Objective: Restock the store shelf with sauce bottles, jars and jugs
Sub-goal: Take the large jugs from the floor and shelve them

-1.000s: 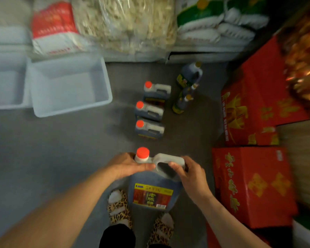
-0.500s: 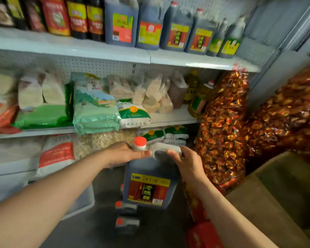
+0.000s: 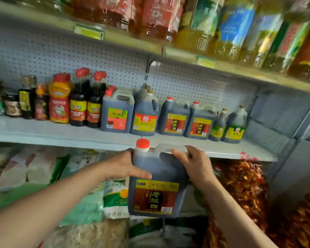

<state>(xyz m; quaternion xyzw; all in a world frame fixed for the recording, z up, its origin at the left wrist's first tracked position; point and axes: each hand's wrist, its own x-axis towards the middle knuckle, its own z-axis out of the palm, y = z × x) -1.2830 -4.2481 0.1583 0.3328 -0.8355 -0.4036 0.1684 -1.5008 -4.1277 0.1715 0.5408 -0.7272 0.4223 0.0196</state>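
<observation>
Shelf (image 3: 64, 133) runs across in front of you, dark jugs lined up along it. Your jug (image 3: 156, 183) hangs in the air just below its front edge, upright, red cap up. Your left hand (image 3: 125, 167) presses flat on its side, thumb across the front; your right hand (image 3: 191, 163) curls round the handle.

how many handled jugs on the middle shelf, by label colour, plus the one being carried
Red-and-yellow label, same as the carried one: 2
Green-topped red label: 1
Yellow-and-red label: 1
Green-and-yellow label: 2
Carried jug, left hand on its side, right hand at its handle: 1
Total: 7
</observation>
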